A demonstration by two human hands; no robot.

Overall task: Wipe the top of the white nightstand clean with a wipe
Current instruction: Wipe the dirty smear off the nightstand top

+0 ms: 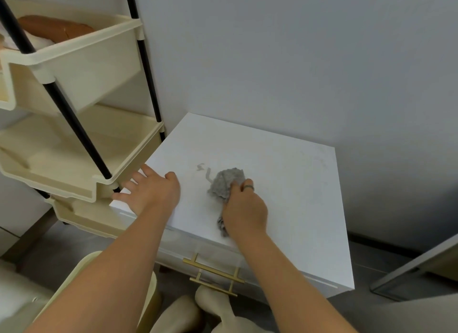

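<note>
The white nightstand [285, 174] stands against the grey wall, its flat top facing me. Grey smudge marks [204, 170] show on the top, left of centre. My right hand [244, 208] grips a crumpled grey wipe [224, 184] and presses it on the top just right of the marks. A ring sits on one finger of that hand. My left hand [148, 190] rests flat with spread fingers on the nightstand's left front corner, the thumb on the top and the fingers over the edge.
A cream tiered cart [74, 139] with black posts stands close to the nightstand's left side. Gold drawer handles [213, 273] stick out below the front edge. A cream bin [99, 283] sits at lower left, slippers [213, 308] below, and a grey panel [416, 265] at right.
</note>
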